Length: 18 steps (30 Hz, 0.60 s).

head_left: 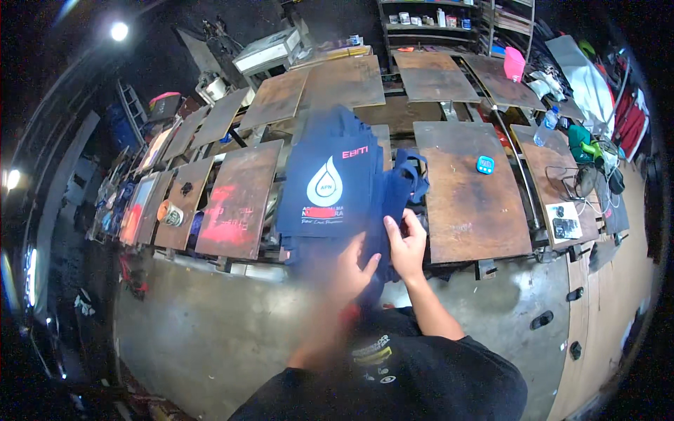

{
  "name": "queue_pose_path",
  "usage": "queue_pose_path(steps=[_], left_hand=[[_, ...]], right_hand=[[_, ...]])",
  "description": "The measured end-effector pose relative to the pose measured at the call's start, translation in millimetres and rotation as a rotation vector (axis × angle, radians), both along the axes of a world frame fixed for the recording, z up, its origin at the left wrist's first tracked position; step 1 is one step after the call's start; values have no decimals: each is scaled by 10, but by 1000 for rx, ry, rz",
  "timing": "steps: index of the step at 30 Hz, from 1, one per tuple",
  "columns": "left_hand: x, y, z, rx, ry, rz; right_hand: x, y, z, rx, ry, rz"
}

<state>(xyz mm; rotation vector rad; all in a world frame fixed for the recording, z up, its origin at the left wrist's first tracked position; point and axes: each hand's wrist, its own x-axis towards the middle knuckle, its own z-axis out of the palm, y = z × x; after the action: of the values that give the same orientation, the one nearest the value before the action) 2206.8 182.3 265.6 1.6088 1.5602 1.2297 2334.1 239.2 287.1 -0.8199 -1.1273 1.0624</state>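
A stack of navy cloth bags (295,193) with a white drop-shaped print and red lettering lies on the tables before me. At its right edge, narrow folded navy cloth and loops of bag handles (414,172) stick out. My right hand (408,247) is closed on the folded navy cloth, thumb pointing up. Beside it, my left hand (358,270) rests at the stack's lower right, thumb and fingers apart. A blurry smear covers part of the left hand and forearm. More navy cloth hangs between my hands at the table edge.
Brown boards (477,203) top the tables in rows, with gaps between them. A blue timer (485,165) sits on the right board. Farther right are a water bottle (546,126) and cables. A tub (170,213) stands left; sandals (542,320) lie on the floor.
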Motion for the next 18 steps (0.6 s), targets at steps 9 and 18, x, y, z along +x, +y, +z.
queue_pose_path(steps=[9, 18], left_hand=[[-162, -90, 113, -26, 18, -7], [-463, -133, 224, 71, 177, 145]], right_hand=[[-34, 455, 383, 50, 266, -39], [141, 726, 597, 63, 573, -245]])
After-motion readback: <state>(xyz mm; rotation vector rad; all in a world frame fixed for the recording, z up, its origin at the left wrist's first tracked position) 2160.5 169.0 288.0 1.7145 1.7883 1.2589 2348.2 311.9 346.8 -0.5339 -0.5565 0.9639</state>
